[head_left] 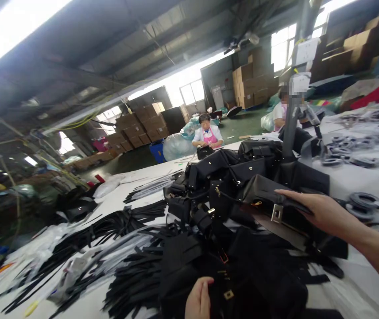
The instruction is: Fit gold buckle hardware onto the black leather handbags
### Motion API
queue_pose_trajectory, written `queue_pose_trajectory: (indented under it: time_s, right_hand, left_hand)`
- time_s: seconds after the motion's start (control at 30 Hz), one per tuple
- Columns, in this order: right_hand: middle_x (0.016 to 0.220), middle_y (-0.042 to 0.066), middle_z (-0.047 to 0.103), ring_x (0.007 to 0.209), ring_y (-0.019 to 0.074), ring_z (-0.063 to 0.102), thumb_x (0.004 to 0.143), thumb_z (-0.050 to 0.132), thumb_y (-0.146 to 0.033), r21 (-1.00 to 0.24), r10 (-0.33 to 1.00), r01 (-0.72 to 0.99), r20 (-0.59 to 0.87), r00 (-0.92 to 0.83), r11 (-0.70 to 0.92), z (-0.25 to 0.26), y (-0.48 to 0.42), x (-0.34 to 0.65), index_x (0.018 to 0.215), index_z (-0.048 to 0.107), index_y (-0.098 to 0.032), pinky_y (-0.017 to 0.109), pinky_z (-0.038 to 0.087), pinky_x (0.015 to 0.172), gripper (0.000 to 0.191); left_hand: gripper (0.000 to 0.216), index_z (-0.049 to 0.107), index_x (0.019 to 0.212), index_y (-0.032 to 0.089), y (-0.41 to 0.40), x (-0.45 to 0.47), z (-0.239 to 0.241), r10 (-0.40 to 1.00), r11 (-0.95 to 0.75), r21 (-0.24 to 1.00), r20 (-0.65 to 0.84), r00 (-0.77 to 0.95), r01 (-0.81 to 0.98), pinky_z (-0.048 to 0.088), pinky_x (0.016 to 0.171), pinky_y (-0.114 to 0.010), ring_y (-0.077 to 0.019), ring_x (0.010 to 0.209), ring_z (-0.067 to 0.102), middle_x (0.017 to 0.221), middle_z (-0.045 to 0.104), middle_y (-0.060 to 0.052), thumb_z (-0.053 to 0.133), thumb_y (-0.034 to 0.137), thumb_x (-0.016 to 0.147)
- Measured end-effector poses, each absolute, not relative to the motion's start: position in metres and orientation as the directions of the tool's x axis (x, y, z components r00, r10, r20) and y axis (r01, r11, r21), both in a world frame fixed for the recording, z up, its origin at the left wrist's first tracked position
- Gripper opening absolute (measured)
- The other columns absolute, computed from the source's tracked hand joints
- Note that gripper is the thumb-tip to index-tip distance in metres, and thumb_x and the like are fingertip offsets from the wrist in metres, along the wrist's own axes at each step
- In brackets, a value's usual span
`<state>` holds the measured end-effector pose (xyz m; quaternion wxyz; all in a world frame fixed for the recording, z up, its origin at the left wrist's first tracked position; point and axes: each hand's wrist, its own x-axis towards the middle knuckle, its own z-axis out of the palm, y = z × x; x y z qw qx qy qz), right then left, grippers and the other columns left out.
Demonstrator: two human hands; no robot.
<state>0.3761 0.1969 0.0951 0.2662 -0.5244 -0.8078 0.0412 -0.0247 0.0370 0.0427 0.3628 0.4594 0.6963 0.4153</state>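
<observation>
Low at the front, my left hand (199,299) is closed at the edge of a black handbag (183,261) with gold-coloured metal fittings. Part of that hand falls below the picture edge. My right hand (322,210) reaches in from the right and grips the upper side of another black handbag (262,190), which lies tilted and carries a metal clasp (277,213). Some of its fingers are hidden behind the bag. Between the hands lies a strap with an orange-edged buckle (223,257). Beyond them, several similar black bags (212,166) are heaped together.
Bundles of black strips (126,279) spread across the white table (116,190) on the left. A grey post (291,128) rises behind the heap. Grey rings (364,204) lie at right. Two people in pink aprons, one here (208,135), sit beyond the table; cartons (247,86) stand farther back.
</observation>
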Motion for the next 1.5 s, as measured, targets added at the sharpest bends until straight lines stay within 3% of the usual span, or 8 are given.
queue_pose_trajectory:
  time_s: [0.1, 0.23, 0.37, 0.5, 0.83, 1.23, 1.37, 1.5]
  right_hand:
    - [0.126, -0.001, 0.065, 0.104, 0.0275, 0.067, 0.082, 0.053, -0.019, -0.360, 0.815, 0.756, 0.438, -0.380, 0.546, 0.110, 0.137, 0.360, 0.144, 0.041, -0.039, 0.038, 0.056, 0.081, 0.066]
    - [0.125, 0.001, 0.066, 0.103, 0.0209, 0.067, 0.084, 0.053, -0.015, -0.489, 0.823, 0.666, 0.271, -0.498, 0.564, 0.080, 0.081, 0.317, 0.145, 0.040, -0.034, 0.031, 0.055, 0.082, 0.065]
    - [0.127, 0.000, 0.065, 0.105, 0.0159, 0.066, 0.083, 0.048, -0.005, -0.585, 0.768, 0.591, 0.087, -0.635, 0.555, 0.035, 0.044, 0.281, 0.145, 0.038, -0.035, 0.028, 0.053, 0.087, 0.069]
    - [0.134, 0.003, 0.060, 0.111, 0.0164, 0.063, 0.090, 0.040, -0.005, -0.564, 0.761, 0.591, 0.109, -0.639, 0.577, 0.017, 0.029, 0.275, 0.147, 0.035, -0.032, 0.032, 0.053, 0.090, 0.064]
    - [0.126, 0.008, 0.065, 0.110, 0.0187, 0.063, 0.094, 0.049, -0.020, -0.521, 0.820, 0.639, 0.272, -0.504, 0.565, 0.011, 0.035, 0.272, 0.141, 0.045, -0.021, 0.029, 0.052, 0.091, 0.047]
    - [0.109, 0.010, 0.072, 0.092, 0.0174, 0.070, 0.095, 0.048, -0.024, -0.494, 0.826, 0.666, 0.401, -0.397, 0.560, 0.006, 0.038, 0.270, 0.124, 0.060, -0.015, 0.026, 0.056, 0.078, 0.032]
    - [0.106, 0.010, 0.073, 0.091, 0.0168, 0.070, 0.096, 0.047, -0.024, -0.503, 0.817, 0.647, 0.410, -0.405, 0.573, 0.004, 0.039, 0.273, 0.123, 0.061, -0.014, 0.026, 0.056, 0.078, 0.031]
    - [0.105, 0.010, 0.073, 0.090, 0.0167, 0.070, 0.097, 0.047, -0.025, -0.490, 0.804, 0.641, 0.420, -0.420, 0.591, 0.002, 0.041, 0.275, 0.121, 0.061, -0.014, 0.026, 0.056, 0.078, 0.030]
  left_hand:
    - [0.040, 0.071, 0.082, 0.021, 0.049, -0.008, 0.065, 0.985, 0.059, 0.911, 0.013, -0.172, 0.408, 0.053, 0.077, -0.030, -0.0232, 0.082, 0.066, 0.082, 0.071, -0.007, 0.053, 0.057, 0.085]
    - [0.032, 0.069, 0.091, 0.018, 0.050, 0.012, 0.082, 0.994, -0.038, 0.906, 0.079, -0.080, 0.421, 0.046, 0.059, -0.023, -0.0135, 0.061, 0.058, 0.073, 0.067, -0.003, 0.051, 0.044, 0.091]
    - [0.025, 0.071, 0.089, 0.017, 0.049, 0.025, 0.088, 0.975, -0.122, 0.852, 0.007, 0.222, 0.508, 0.043, 0.057, -0.022, -0.0103, 0.054, 0.051, 0.068, 0.065, -0.002, 0.054, 0.035, 0.090]
    - [0.021, 0.071, 0.085, 0.018, 0.052, 0.031, 0.084, 0.908, -0.144, 0.820, -0.113, 0.404, 0.553, 0.047, 0.067, -0.023, -0.0119, 0.065, 0.058, 0.076, 0.070, -0.003, 0.054, 0.028, 0.090]
    - [0.029, 0.069, 0.081, 0.018, 0.044, 0.040, 0.079, 0.865, -0.085, 0.796, -0.239, 0.441, 0.599, 0.042, 0.058, -0.023, -0.0107, 0.058, 0.054, 0.066, 0.066, 0.001, 0.075, 0.045, 0.074]
    - [0.023, 0.064, 0.084, 0.018, 0.045, 0.068, 0.068, 0.944, -0.029, 0.810, -0.170, 0.282, 0.586, 0.047, 0.065, -0.025, -0.0118, 0.060, 0.058, 0.066, 0.065, 0.003, 0.077, 0.034, 0.073]
    - [0.013, 0.066, 0.094, 0.019, 0.049, 0.070, 0.067, 0.942, -0.081, 0.853, -0.104, 0.320, 0.516, 0.047, 0.067, -0.023, -0.0111, 0.065, 0.059, 0.076, 0.067, 0.001, 0.067, 0.026, 0.083]
    - [0.004, 0.067, 0.084, 0.020, 0.055, 0.069, 0.068, 0.923, -0.118, 0.844, -0.101, 0.372, 0.523, 0.047, 0.069, -0.023, -0.0116, 0.070, 0.060, 0.079, 0.069, 0.001, 0.066, 0.023, 0.084]
